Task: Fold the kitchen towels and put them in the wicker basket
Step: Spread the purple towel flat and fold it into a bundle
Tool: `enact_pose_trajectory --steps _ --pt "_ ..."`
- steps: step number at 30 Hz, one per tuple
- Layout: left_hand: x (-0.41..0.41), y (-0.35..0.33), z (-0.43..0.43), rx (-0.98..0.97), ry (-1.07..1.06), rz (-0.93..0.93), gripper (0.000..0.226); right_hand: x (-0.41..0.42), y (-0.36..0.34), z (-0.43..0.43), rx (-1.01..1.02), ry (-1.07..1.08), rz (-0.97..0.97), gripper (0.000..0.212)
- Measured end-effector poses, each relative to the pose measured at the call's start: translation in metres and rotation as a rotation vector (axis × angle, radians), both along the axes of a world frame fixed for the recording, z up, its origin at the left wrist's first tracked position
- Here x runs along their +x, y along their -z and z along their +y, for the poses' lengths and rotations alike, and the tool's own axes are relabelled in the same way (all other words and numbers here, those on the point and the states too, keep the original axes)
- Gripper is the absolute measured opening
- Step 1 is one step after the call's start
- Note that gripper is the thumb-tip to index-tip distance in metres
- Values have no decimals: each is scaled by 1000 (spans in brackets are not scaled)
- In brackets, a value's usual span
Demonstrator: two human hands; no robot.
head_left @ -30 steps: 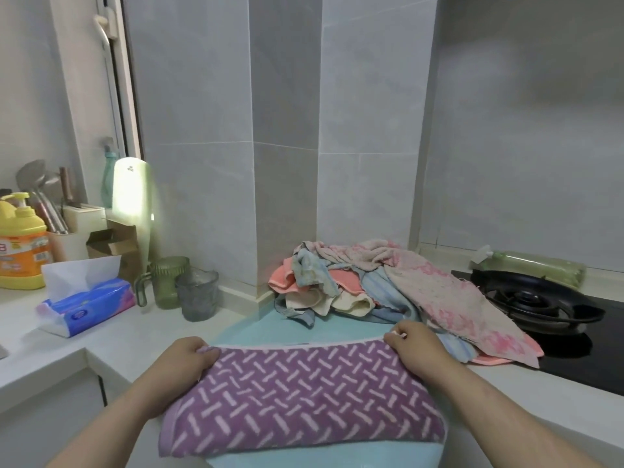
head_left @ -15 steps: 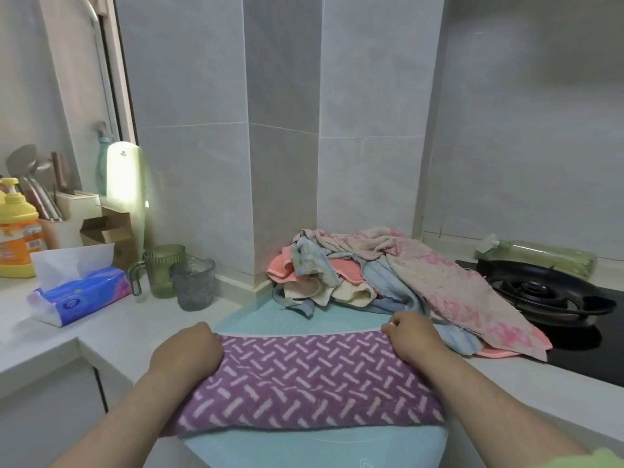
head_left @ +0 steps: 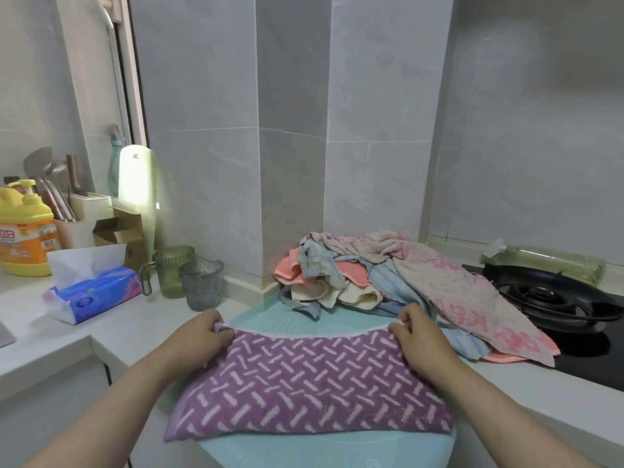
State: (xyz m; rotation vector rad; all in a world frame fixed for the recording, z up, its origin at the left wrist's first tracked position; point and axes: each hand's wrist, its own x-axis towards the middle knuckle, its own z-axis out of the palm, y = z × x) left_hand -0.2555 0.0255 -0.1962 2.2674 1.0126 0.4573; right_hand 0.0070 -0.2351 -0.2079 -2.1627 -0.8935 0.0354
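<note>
Closest in, at 6 o'clock, the purple towel (head_left: pixel 310 383) lies flat on a pale teal mat (head_left: pixel 337 449) that covers this corner of the counter (head_left: pixel 506 396). It looks thick and rounded along its near edge, so it seems to be doubled over once already. The left hand (head_left: pixel 199 339) pinches its far corner at 10 o'clock of the cloth, and the right hand (head_left: pixel 422 336) pinches the far corner at 2 o'clock, fingers curled round the white hem and drawing it taut between them. The step in hand appears to be squaring the first fold. The next move probably calls for laying the hem down level, then carrying one short end across to the other. Beyond the hands, at 1 o'clock, a loose pile of towels (head_left: pixel 388 282) waits unfolded, one pink cloth draping toward the stove (head_left: pixel 547 298) at 2 o'clock. A tissue pack (head_left: pixel 91 295) sits at 10 o'clock. No wicker basket is in view.
</note>
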Motion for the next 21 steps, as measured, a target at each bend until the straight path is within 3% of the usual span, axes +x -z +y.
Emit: enact_pose_trajectory --steps 3,8,12,17,21 --pt "3 -7 -9 -107 21 -117 29 1 -5 5 83 27 35 10" --pt "13 14 2 162 -132 -94 21 5 7 13 -100 60 -81 20" --pt "22 19 11 306 -143 60 23 6 15 21 -185 77 -176 21" --pt "19 -1 6 245 -119 88 31 -2 0 15 -211 59 -139 26" --pt "9 -22 -39 449 -36 114 49 -32 -9 -1 -302 22 -383 39"
